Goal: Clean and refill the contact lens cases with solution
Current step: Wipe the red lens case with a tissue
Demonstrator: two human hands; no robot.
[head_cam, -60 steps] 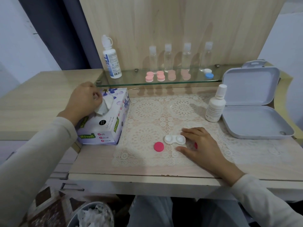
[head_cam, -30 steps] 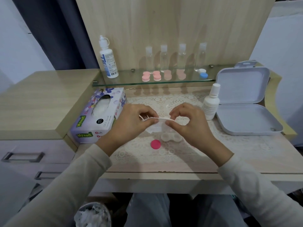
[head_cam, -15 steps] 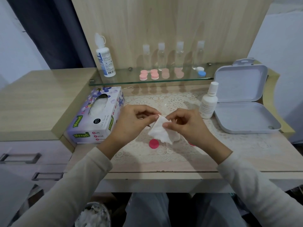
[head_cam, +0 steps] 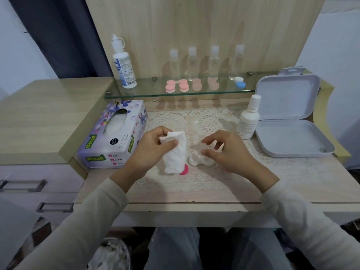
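My left hand (head_cam: 151, 152) pinches a folded white tissue (head_cam: 174, 152) that hangs down over the lace mat. Just right of it lies the white contact lens case (head_cam: 196, 161), uncapped, partly under my right hand (head_cam: 224, 151). That hand hovers over the case with fingers spread and holds nothing. One pink cap (head_cam: 185, 170) peeks out below the tissue; a second pink cap (head_cam: 227, 170) shows at the edge of my right hand. A small white solution bottle (head_cam: 248, 119) stands to the right.
A tissue box (head_cam: 115, 137) sits at the left. An open grey box (head_cam: 290, 121) lies at the right. The glass shelf (head_cam: 152, 93) carries a large solution bottle (head_cam: 123, 63), several clear bottles, pink cases (head_cam: 176, 85) and a blue-white case (head_cam: 240, 82). A bin (head_cam: 109, 256) stands below.
My left hand pulled a tissue from the box and both hands folded it over the mat. My right hand has now let go of it and moved over the lens case.
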